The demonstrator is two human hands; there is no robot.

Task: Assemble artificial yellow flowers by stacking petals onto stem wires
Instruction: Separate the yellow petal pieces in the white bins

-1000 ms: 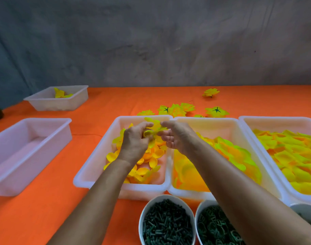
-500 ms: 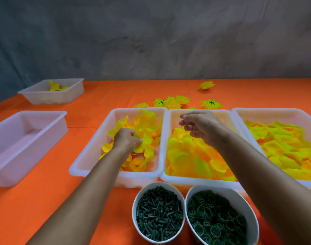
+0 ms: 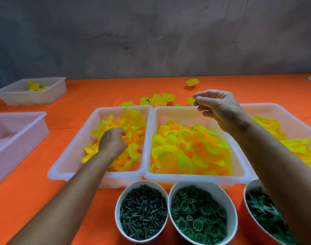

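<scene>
At the far left of the orange worktop, a small tray with a few yellow pieces and a larger white tray are set apart, presumably kept for finished work. Next, the left hand is sunk into the tray of small yellow petals, its fingers curled down into the heap; a petal is probably being gathered, though what is pinched cannot be told. Just beside it, the middle tray is filled with rounder yellow-green petals, so that each layer can be reached in order. Above its far rim the right hand is held raised, thumb and forefinger pinched on a thin dark stem piece, kept clear so petals can be threaded on. Finished flowers are left on the cloth behind. Bowls of green pegs, rings and leaves are ranged nearest the person.
</scene>
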